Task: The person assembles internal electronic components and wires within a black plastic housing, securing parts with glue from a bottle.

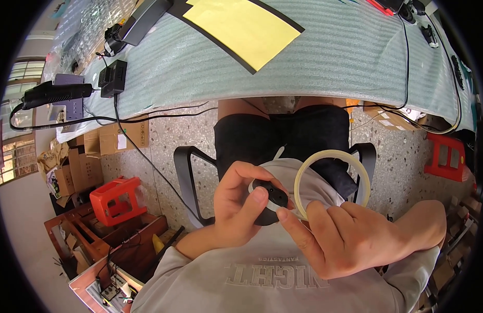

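Observation:
My left hand grips a small round black part with a white rim close to my chest, thumb pressed on its face. My right hand holds a pale translucent tape roll by its lower edge, and its index fingertip touches the black part. The roll stands upright, its open ring facing me. Both hands hover over my lap, below the table's near edge.
A foam-covered table spans the top with a yellow sheet on a black mat, a black adapter and cables. Chair arms flank my lap. Red plastic stools, cardboard boxes and a wooden rack stand on the floor.

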Available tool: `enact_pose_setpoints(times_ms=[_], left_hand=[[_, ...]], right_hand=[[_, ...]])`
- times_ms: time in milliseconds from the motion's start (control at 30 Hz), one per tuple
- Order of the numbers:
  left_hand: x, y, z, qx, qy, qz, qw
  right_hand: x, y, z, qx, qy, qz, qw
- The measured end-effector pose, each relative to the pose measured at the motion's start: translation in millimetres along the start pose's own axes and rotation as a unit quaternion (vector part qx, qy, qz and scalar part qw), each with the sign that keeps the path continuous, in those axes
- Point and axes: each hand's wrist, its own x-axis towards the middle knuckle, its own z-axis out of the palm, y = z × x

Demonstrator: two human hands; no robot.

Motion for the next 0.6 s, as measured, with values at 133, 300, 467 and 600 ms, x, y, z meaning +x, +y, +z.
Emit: enact_pose_setpoints(times_ms=[133, 300, 467, 600], left_hand=[[-2.1, 2.4, -3.6, -0.003, -0.001, -0.006, 1.000], [-1.5, 4.5, -1.5, 0.033, 0.042, -0.006, 0.999], [0.7, 4.4, -4.5, 0.049, 0.042, 0.003, 0.998], [1.6, 7.6, -4.7, 0.054, 0.041, 0.014, 0.998]], right_hand=[[-1.7, 1.5, -2.1, -0.004, 0.008, -0.017, 1.000], [-1.3, 2.0, -5.6, -0.005, 0.000, -0.025, 1.000], [-1.6, -1.2, -5.1, -0.010, -0.003, -0.018, 1.000], [-2.0, -3.7, -2.3, -0.009, 0.006, -0.010, 1.000]])
